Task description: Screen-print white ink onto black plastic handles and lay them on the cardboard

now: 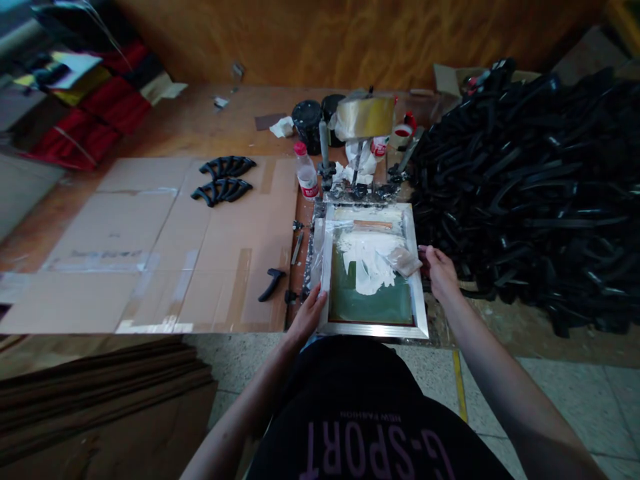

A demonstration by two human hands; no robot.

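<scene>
In front of me lies a screen-printing frame (373,329) with a metal rim, green mesh and white ink (369,267) spread over its upper half. A scraper wrapped in clear plastic (404,261) rests on the inked mesh near the right rim. My left hand (309,313) is closed on the frame's lower left edge. Just beside the right rim is my right hand (441,272), its fingers drawn together; what they hold, if anything, is hidden. One curved black plastic handle (271,285) lies on the cardboard, left of my left hand.
Two rows of black handles (225,180) lie on the cardboard sheet (165,247). A large heap of black parts (530,193) covers the right side. Behind the frame stand a bottle with a red cap (307,175), a black tub (307,123) and a wide tape roll (367,117).
</scene>
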